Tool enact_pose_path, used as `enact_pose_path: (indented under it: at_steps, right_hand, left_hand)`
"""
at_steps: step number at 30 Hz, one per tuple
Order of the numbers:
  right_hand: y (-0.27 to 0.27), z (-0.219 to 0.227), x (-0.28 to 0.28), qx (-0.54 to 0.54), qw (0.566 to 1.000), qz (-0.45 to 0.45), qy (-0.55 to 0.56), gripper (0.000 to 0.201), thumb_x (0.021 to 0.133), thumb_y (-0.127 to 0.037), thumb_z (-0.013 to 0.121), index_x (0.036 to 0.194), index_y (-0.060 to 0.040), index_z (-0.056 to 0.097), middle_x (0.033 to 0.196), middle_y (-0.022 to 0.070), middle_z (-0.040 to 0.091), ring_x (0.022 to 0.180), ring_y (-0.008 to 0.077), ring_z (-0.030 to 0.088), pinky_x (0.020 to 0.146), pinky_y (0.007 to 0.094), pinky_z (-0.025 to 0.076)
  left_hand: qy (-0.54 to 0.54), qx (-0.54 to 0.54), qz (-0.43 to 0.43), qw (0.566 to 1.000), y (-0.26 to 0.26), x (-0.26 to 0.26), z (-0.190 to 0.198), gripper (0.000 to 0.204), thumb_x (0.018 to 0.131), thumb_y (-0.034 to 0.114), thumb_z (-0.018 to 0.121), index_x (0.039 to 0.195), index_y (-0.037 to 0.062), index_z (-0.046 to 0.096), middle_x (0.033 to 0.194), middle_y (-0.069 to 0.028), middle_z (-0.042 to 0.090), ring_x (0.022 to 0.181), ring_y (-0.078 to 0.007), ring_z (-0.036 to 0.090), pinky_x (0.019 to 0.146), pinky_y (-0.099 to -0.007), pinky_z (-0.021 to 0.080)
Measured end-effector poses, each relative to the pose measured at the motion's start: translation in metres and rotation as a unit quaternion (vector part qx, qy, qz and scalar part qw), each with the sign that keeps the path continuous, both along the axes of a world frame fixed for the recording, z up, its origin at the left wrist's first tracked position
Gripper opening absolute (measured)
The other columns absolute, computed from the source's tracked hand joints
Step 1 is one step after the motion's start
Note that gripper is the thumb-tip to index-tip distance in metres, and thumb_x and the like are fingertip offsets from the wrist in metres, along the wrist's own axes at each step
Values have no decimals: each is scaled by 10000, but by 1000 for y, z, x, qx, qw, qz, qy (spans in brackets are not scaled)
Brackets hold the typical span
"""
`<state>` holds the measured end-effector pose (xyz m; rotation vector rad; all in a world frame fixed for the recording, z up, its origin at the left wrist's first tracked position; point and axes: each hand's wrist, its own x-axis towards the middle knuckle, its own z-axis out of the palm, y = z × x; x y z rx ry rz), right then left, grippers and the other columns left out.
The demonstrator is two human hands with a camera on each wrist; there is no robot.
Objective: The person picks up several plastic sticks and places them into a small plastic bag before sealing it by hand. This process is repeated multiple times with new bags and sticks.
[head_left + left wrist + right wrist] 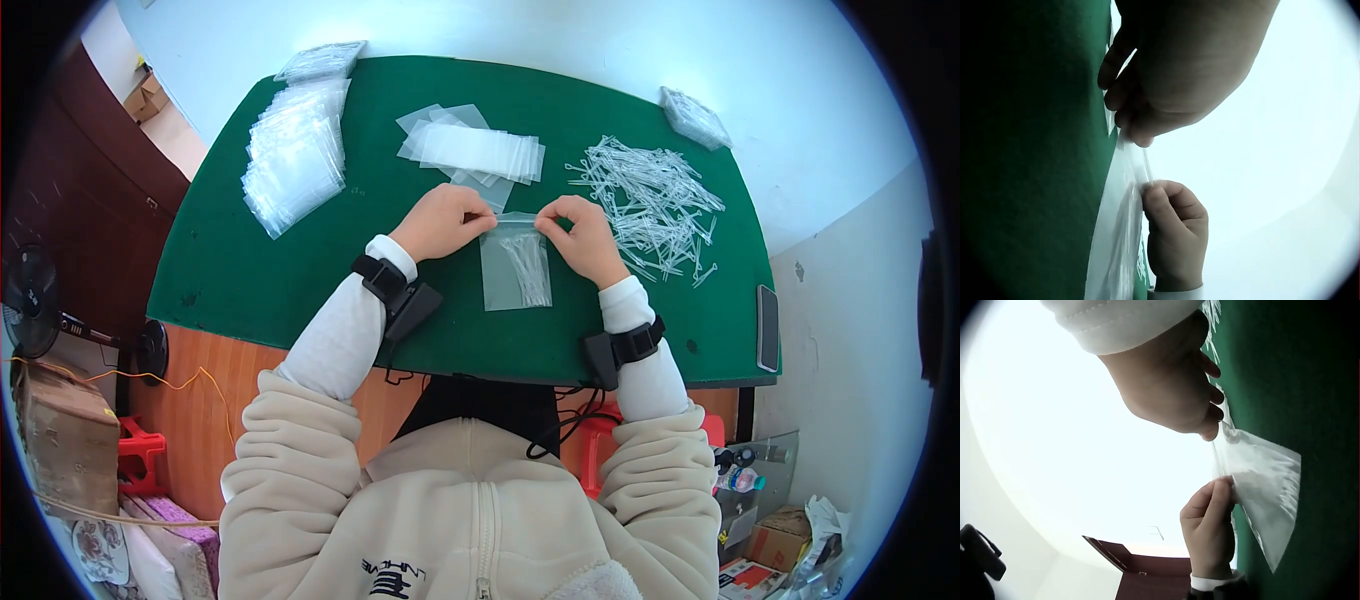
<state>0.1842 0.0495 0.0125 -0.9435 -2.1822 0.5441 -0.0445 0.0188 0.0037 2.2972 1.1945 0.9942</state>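
Note:
A clear bag [500,275] with several thin clear pieces inside lies near the middle of the green table. My left hand [443,222] pinches its top left corner between thumb and finger, and my right hand [585,240] pinches the top right corner. The left wrist view shows the bag [1113,219] stretched between the left hand [1179,69] and the right hand [1175,234]. In the right wrist view the pieces show through the bag [1266,481], below the right hand [1163,381] and beside the left hand [1210,528].
Flat clear bags [475,150] lie behind my hands, and a longer stack of bags [295,155] is at the left. A loose pile of thin clear pieces [650,200] spreads at the right. A packet [695,118] sits at the back right, a dark phone-like object [767,328] at the right edge.

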Motion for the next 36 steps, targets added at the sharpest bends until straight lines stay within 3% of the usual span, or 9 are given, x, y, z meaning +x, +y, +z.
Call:
enact_pose_path:
  at_steps: [2, 5, 13, 18, 24, 29, 36]
  right_hand:
    - [0, -2, 0, 25, 1000, 4, -2, 70, 722, -110, 661, 740, -51, 628, 719, 64, 588, 765, 263, 548, 670, 356, 442]
    - [-7, 5, -8, 125, 989, 79, -24, 66, 731, -80, 649, 787, -50, 636, 730, 66, 585, 739, 239, 541, 669, 329, 436]
    - [-5, 1, -6, 92, 990, 68, -77, 61, 733, -85, 646, 780, -49, 632, 735, 70, 585, 741, 245, 534, 665, 340, 432]
    - [5, -2, 8, 32, 999, 17, -36, 49, 734, -102, 633, 729, -55, 621, 697, 63, 579, 735, 259, 530, 667, 360, 430]
    - [0, -3, 1, 55, 997, 41, -37, 48, 750, -85, 626, 742, -39, 614, 711, 71, 574, 727, 252, 533, 651, 345, 432]
    - [-12, 0, -14, 49, 995, 88, -23, 53, 737, -90, 625, 733, -43, 602, 706, 74, 571, 732, 261, 532, 659, 362, 432]
    - [-2, -4, -5, 60, 995, 75, -15, 47, 746, -78, 623, 760, -36, 607, 719, 71, 579, 720, 248, 537, 645, 339, 434]
  left_hand:
    - [24, 21, 4, 999, 0, 1, -1, 108, 778, 123, 625, 773, 17, 648, 698, -103, 575, 627, -255, 546, 571, -342, 431]
    - [37, 18, 0, 999, -5, 12, 5, 116, 771, 135, 625, 754, 22, 648, 703, -103, 586, 638, -265, 555, 580, -357, 438]
    - [11, 15, -13, 1000, -3, 16, -2, 135, 768, 157, 625, 727, 30, 649, 707, -103, 601, 656, -275, 569, 593, -371, 448]
    - [1, 11, -10, 1000, -2, 11, -4, 132, 779, 146, 623, 749, 19, 647, 701, -110, 593, 630, -266, 556, 583, -349, 440]
    - [36, -17, 17, 999, -6, 8, 4, 138, 784, 153, 613, 747, 23, 641, 703, -108, 583, 644, -260, 556, 592, -346, 437]
    - [51, 19, -13, 998, -11, 15, 7, 156, 777, 189, 601, 729, 43, 633, 716, -95, 581, 688, -281, 573, 621, -386, 453]
    - [37, 27, -26, 999, -8, 13, 7, 157, 777, 184, 600, 725, 39, 630, 703, -95, 571, 677, -279, 568, 614, -385, 448]
